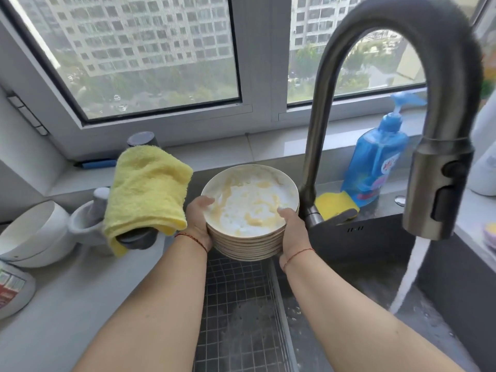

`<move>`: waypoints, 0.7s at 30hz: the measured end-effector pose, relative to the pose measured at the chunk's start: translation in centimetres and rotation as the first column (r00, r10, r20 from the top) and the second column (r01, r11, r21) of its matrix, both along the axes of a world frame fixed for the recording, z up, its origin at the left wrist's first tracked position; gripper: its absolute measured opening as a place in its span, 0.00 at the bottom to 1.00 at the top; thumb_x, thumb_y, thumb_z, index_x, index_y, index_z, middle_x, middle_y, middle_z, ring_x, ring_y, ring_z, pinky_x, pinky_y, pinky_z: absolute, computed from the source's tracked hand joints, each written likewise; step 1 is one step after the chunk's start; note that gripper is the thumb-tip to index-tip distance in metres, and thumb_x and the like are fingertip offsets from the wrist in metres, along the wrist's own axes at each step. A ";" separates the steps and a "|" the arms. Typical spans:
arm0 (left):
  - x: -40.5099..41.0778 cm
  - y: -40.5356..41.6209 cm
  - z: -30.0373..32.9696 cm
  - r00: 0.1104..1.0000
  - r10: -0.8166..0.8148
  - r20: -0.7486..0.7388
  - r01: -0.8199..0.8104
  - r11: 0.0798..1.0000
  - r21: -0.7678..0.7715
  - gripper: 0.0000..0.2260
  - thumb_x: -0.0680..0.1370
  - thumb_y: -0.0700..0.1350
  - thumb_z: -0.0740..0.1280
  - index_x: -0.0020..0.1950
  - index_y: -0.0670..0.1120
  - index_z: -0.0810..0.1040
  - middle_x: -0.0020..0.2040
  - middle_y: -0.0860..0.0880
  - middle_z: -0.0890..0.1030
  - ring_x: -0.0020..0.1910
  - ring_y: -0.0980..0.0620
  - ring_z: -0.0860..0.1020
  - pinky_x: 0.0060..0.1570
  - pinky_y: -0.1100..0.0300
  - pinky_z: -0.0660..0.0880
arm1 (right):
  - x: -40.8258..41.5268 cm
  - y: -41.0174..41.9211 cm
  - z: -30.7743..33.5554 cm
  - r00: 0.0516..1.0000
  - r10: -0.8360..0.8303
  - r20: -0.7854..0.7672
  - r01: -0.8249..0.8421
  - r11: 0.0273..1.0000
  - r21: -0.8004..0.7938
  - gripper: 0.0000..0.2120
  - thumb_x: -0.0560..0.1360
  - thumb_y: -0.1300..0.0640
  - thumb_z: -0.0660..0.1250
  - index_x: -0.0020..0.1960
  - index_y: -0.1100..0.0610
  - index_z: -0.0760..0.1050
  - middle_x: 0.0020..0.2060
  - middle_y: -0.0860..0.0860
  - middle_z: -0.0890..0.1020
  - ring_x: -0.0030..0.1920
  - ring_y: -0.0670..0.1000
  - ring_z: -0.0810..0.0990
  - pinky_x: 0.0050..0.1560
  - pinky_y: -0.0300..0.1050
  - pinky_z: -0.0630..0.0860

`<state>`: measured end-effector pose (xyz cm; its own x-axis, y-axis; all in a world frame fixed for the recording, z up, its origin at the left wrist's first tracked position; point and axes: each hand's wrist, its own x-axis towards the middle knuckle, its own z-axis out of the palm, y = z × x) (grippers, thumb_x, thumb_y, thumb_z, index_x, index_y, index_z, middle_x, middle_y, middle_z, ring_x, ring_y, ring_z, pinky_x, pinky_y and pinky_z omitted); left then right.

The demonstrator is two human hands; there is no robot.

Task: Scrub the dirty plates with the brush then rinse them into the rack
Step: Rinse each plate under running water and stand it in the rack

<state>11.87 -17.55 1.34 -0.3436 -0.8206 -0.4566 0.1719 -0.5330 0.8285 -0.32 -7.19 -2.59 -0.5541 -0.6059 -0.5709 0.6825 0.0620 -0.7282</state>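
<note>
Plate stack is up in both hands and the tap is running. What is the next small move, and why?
Probably lower the plate stack into the sink. Both the left hand and the right hand grip it, so neither can take a brush, and the top plate is smeared yellow.

The stack of plates (251, 210) is hiding the fingers of the left hand (198, 224) and right hand (292, 232) beneath it. The yellow cloth (146, 191) is covering most of a grey object under it. The left edge is cutting off a labelled container (12, 288), and the right edge a white item (484, 157). The faucet (402, 76) is blurring near the lens.
</note>
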 end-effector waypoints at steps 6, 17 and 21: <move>0.2 0.4 -0.3 0.996 0.011 -0.090 -0.011 1.000 -0.006 0.21 0.67 0.42 0.58 0.57 0.41 0.79 0.56 0.36 0.80 0.55 0.35 0.78 0.64 0.35 0.71 | 0.4 0.2 -0.4 0.998 -0.066 -0.001 0.066 0.996 -0.054 0.36 0.62 0.50 0.66 0.69 0.50 0.65 0.56 0.53 0.80 0.54 0.58 0.80 0.50 0.54 0.78; 4.4 5.6 -1.2 0.990 -0.013 -0.144 0.010 1.000 -0.026 0.25 0.66 0.40 0.58 0.61 0.39 0.80 0.53 0.35 0.83 0.55 0.32 0.80 0.59 0.35 0.75 | 3.6 6.6 0.9 0.996 -0.033 -0.081 0.019 0.985 -0.170 0.26 0.62 0.57 0.62 0.61 0.46 0.72 0.54 0.53 0.82 0.55 0.57 0.81 0.59 0.62 0.75; 5.7 8.7 -0.7 0.976 -0.090 -0.197 0.085 0.996 -0.031 0.28 0.64 0.41 0.64 0.64 0.39 0.79 0.61 0.32 0.79 0.60 0.31 0.78 0.62 0.32 0.72 | 3.7 10.8 1.1 1.000 -0.023 -0.016 0.020 0.988 -0.152 0.19 0.71 0.62 0.59 0.59 0.47 0.72 0.54 0.55 0.81 0.54 0.59 0.80 0.58 0.62 0.76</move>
<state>17.60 -8.81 0.63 -0.4965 -0.7924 -0.3544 0.2874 -0.5353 0.7943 3.42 3.65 -1.53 -0.5774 -0.6723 -0.4633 0.6692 -0.0646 -0.7403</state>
